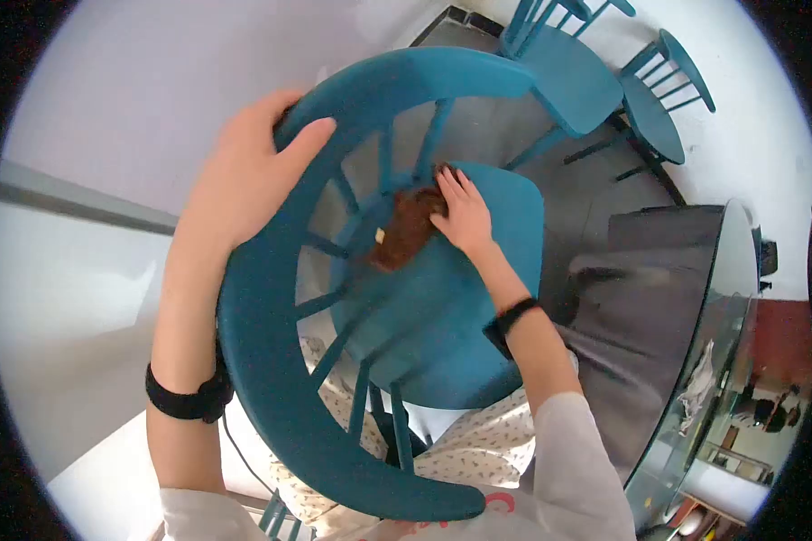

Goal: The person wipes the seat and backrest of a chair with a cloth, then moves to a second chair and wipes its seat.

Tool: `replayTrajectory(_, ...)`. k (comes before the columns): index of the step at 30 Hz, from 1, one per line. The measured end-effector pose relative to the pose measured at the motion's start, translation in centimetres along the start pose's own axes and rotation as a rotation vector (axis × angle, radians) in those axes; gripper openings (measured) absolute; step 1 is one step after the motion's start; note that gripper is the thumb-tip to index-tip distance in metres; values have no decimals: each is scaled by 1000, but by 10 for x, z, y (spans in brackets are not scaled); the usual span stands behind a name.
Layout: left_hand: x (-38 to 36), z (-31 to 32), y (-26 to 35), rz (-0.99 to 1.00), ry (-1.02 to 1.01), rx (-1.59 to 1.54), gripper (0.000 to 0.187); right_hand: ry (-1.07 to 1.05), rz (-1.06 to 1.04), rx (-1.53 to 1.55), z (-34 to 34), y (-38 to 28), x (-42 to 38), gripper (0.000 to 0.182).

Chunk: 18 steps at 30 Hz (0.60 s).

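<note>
A blue chair with a curved backrest (253, 361) fills the middle of the head view, its spindles running down to the round seat (460, 307). My left hand (257, 171) grips the backrest's upper left part, thumb over the front face. On the seat, near the spindles, lies a brown cloth (410, 230) with a small pale tag. My right hand (465, 209) rests on the cloth's right end, fingers pressed down on it and fairly straight. Both wrists wear black bands.
More blue chairs (573, 77) stand at the upper right by the wall. On the right is a glass-topped table (708, 334) with a grey cloth (645, 298) hanging down its side. A pale wall and panel are at the left.
</note>
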<state>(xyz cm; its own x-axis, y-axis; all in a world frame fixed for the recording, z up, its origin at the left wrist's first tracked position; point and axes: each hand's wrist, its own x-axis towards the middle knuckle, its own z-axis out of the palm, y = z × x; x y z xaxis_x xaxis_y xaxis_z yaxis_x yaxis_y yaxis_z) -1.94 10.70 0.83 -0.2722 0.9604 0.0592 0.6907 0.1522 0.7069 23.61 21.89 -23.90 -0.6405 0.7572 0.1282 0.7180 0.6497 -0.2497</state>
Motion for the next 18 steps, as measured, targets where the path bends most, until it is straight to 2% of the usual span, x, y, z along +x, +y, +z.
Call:
replayTrajectory(3, -2, -3, 7, -12, -38, 56, 38, -1, 14, -27, 4, 5, 30, 67)
replayTrajectory(8, 3, 1, -4, -20, -29, 6, 35, 16, 67, 9, -1, 28, 25, 62)
replayTrajectory(10, 4, 1, -4, -37, -30, 24, 34, 83, 242, -1, -11, 50, 15, 60)
replayTrajectory(13, 6, 0, -1, -47, -60, 2, 33, 40, 460, -105, -25, 92, -12, 63)
replayTrajectory(14, 8, 0, -5, -29, -56, 16, 32, 44, 464, -109, -30, 98, -20, 63)
replayTrajectory(16, 10, 1, -11, -20, -60, 37, 31, -20, 691, -23, -37, 108, -40, 68)
replayTrajectory(18, 8, 1, -9, -25, -71, 46, 31, -29, 762, 69, -37, 116, -53, 75)
